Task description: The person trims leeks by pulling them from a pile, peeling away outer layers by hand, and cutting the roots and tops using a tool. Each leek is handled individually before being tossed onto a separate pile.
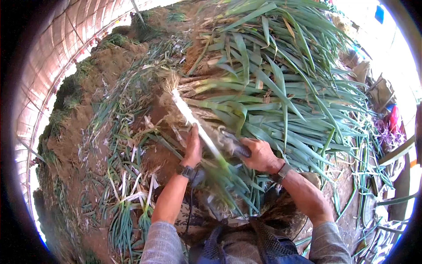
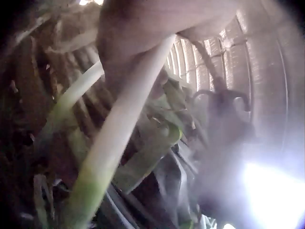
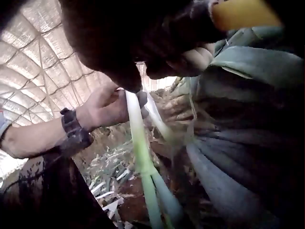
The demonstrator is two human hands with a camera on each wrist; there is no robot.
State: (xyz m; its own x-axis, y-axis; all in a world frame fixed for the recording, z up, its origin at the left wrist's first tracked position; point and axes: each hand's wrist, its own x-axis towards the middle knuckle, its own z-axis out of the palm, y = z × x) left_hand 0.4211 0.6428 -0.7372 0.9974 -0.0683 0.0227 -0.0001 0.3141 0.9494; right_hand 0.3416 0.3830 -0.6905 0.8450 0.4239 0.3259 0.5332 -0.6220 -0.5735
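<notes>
A long onion stalk with a white shaft (image 1: 189, 112) (image 2: 121, 114) (image 3: 136, 119) slants from its roots at upper left to green leaves near the lap. My left hand (image 1: 192, 147) (image 2: 147, 28) (image 3: 107, 107) grips it by the white part. To the right of the stalk, my right hand (image 1: 260, 156) is curled round a dark object (image 1: 237, 147), whose far end is blurred. In the right wrist view the right hand (image 3: 119, 43) is a dark shape over the stalk's top. A second pale stalk (image 2: 81, 86) (image 3: 157, 117) shows beside the held one.
A big pile of leafy onions (image 1: 281, 97) lies ahead and to the right, roots facing left. Leaf scraps (image 1: 127, 105) litter the soil on the left. Several white-stemmed onions (image 1: 132, 193) lie at lower left. A curved ribbed wall (image 1: 48, 57) stands beyond.
</notes>
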